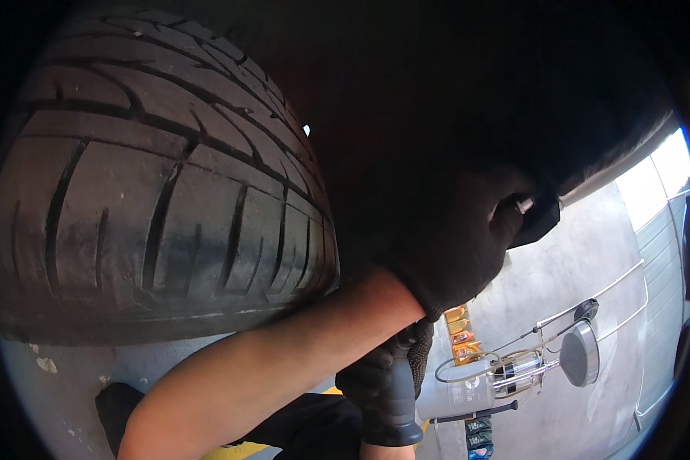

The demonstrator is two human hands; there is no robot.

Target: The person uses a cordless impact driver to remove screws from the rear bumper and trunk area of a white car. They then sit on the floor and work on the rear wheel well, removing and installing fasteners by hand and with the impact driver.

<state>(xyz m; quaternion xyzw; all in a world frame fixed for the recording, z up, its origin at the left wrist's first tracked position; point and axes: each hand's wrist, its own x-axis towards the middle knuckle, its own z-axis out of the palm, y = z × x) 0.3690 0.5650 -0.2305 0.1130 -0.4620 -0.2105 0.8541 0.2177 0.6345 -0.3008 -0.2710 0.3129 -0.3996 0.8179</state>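
A black knit glove covers my left hand [464, 238], which reaches up across the middle to the dark underside at the upper right. Its fingers are closed around a small silver metal bolt [523, 205], beside a black angular part [540, 222]. Below that forearm, my gloved right hand [366, 376] is wrapped round a dark grey, smooth, rounded tool [395, 391] held roughly upright. The tool's upper end is partly hidden behind my left wrist. A large worn tire [161, 192] fills the left side, close to my left forearm.
Dark shadow hides most of the wheel well above. A light body edge [617, 169] curves at the upper right. Beyond stand a white tank with a round grey dish [580, 354], hoses, and shelves of coloured bottles [461, 337] by a grey wall [583, 268].
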